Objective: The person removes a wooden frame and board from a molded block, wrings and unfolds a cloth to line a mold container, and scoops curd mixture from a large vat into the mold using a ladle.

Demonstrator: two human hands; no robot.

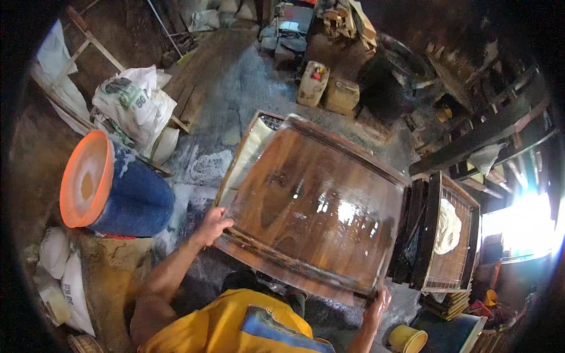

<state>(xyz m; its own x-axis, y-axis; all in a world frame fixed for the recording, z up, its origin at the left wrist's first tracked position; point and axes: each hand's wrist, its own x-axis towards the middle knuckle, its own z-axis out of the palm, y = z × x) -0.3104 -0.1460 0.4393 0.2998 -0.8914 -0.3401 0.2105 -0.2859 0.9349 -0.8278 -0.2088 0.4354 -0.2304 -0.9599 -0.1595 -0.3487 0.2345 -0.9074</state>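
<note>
A large brown wooden board [294,182] with raised edge strips and a wet, shiny surface spans the space in front of me. At its near left corner, my left hand [215,227] is closed on the edge. My right hand [380,300] grips the near right corner; some of its fingers are hidden. Beyond the board's left side shows a wooden frame [240,154] with a pale cream layer inside, mostly covered by the board. To the right, a wooden frame with a wire grid [465,241] bears a heap of white, soft-looking material [448,226].
A blue barrel [138,194] with an orange basin [87,179] on top stands at left, near white sacks [134,109]. Two jerrycans [313,83] stand beyond the board. A yellow bucket [407,339] sits at lower right. The floor [206,162] looks wet.
</note>
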